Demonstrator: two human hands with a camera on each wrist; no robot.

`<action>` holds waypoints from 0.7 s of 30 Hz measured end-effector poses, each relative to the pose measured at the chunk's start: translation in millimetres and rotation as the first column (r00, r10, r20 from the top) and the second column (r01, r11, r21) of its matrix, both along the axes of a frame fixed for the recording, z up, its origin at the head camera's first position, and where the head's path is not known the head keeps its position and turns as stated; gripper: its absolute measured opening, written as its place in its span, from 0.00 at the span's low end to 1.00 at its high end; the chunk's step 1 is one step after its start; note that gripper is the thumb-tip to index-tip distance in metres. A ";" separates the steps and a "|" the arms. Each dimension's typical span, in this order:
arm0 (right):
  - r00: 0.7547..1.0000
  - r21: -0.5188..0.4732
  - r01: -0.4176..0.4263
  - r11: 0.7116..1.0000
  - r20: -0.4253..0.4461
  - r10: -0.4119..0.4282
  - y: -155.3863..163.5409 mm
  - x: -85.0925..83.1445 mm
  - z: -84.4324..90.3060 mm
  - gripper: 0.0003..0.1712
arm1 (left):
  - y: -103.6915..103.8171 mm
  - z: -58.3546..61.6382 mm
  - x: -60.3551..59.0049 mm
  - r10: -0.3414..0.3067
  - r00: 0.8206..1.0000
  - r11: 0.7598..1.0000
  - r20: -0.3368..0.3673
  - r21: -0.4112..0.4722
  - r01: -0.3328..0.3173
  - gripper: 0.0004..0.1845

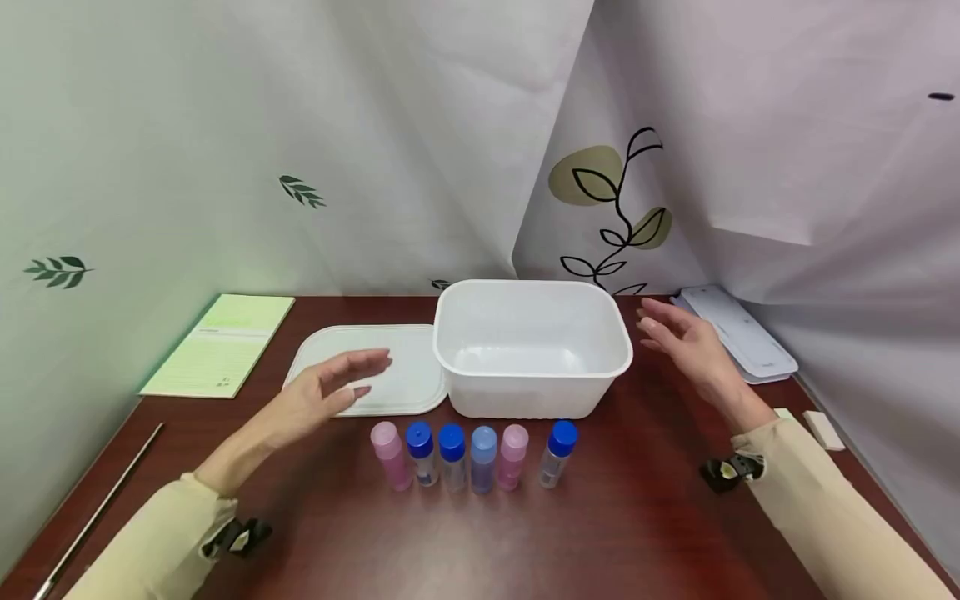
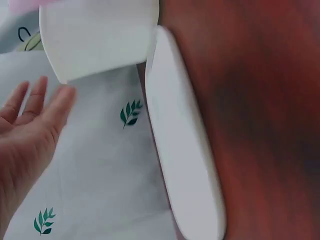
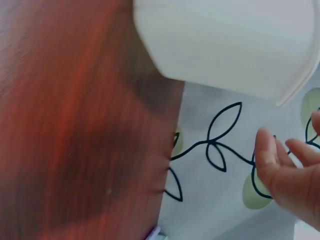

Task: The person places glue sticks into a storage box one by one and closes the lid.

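A white plastic box (image 1: 534,393), without a cover on it, stands at the middle back of the dark red table. Left of it a white lid (image 1: 405,367) lies flat. My left hand (image 1: 311,404) hovers over the lid's left part, fingers loosely extended and holding nothing. To the right of the box, apart from its wall, my right hand (image 1: 686,342) is raised with relaxed fingers, also holding nothing. In front of the box several small capped bottles stand in a row: a pink bottle (image 1: 392,457) at the left end, a blue-capped clear bottle (image 1: 558,454) set apart at the right.
A green notepad (image 1: 221,343) lies at the back left, a thin metal rod (image 1: 101,508) along the left edge. At the back right is a flat white case (image 1: 738,333); a white eraser-like block (image 1: 823,430) lies nearer. A patterned curtain (image 1: 420,150) hangs behind the table.
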State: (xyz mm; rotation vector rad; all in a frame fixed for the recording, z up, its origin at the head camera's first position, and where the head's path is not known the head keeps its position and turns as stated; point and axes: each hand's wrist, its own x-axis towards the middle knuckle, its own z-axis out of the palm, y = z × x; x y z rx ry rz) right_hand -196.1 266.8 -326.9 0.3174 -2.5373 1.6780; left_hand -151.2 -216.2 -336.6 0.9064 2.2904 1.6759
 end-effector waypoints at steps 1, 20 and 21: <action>0.999 -0.031 -0.022 0.999 0.026 0.023 -1.5 -1.8 1.7 0.32 | 0.2 -2.2 3.9 -0.064 0.998 0.996 0.020 0.058 0.062 0.25; 0.981 0.037 -0.109 0.993 0.168 0.102 -15.1 -14.2 11.1 0.32 | 10.1 -26.1 25.0 -0.107 0.992 0.992 0.061 0.080 0.102 0.14; 0.980 0.035 -0.113 0.993 0.168 0.106 -15.6 -14.1 11.6 0.32 | 8.5 -23.5 23.4 -0.083 0.996 0.995 0.040 0.059 0.081 0.14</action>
